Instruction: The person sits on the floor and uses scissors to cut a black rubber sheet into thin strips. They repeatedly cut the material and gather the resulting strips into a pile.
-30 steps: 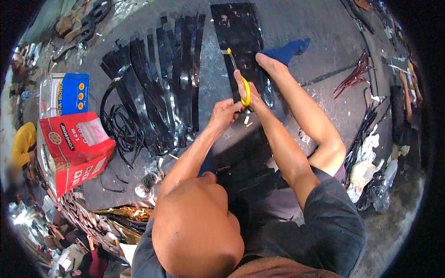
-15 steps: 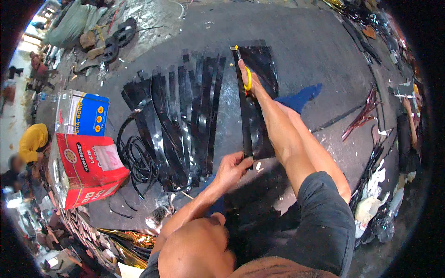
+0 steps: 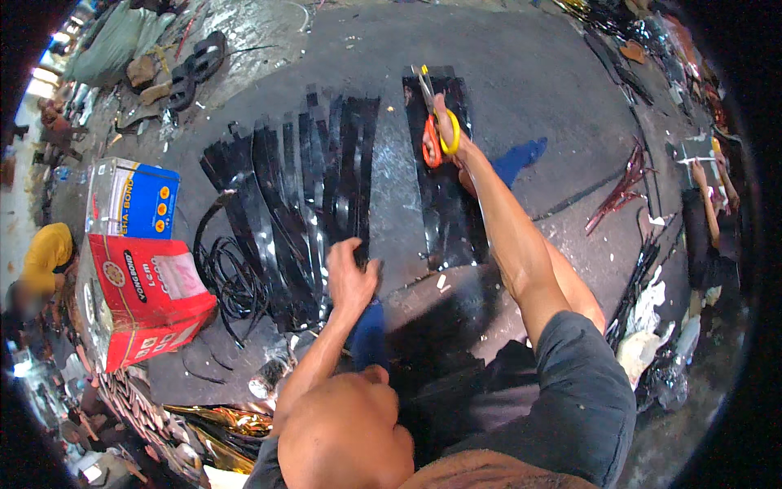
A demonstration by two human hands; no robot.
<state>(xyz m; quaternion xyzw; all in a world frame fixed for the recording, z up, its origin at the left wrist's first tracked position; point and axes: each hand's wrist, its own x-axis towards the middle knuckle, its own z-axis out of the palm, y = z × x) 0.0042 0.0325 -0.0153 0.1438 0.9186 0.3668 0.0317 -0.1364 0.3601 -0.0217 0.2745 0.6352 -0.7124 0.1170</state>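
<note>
My right hand [image 3: 447,122] grips scissors [image 3: 427,88] with one orange and one yellow handle. Their blades point away, over the far end of a glossy black sheet [image 3: 444,208] on the dark mat. My left hand [image 3: 352,279], thumb and fingers apart, is over the near end of a row of long black strips [image 3: 281,196] lying side by side left of the sheet. Nothing shows in its grasp. The rightmost strip [image 3: 364,155] runs away from near my left fingertips. A gap of bare mat separates the row from the sheet.
A coil of black strip [image 3: 224,273] lies left of the row, beside a red carton [image 3: 147,297] and a blue-and-white carton [image 3: 151,200]. Dark red strips [image 3: 619,191] lie to the right. Another person in yellow [image 3: 47,253] is at the far left; scraps line the edges.
The narrow black strip held along the sheet's left edge has left there; a strip now lies at the row's right side. My left hand moved left and opened. The scissors turned, showing both handles.
</note>
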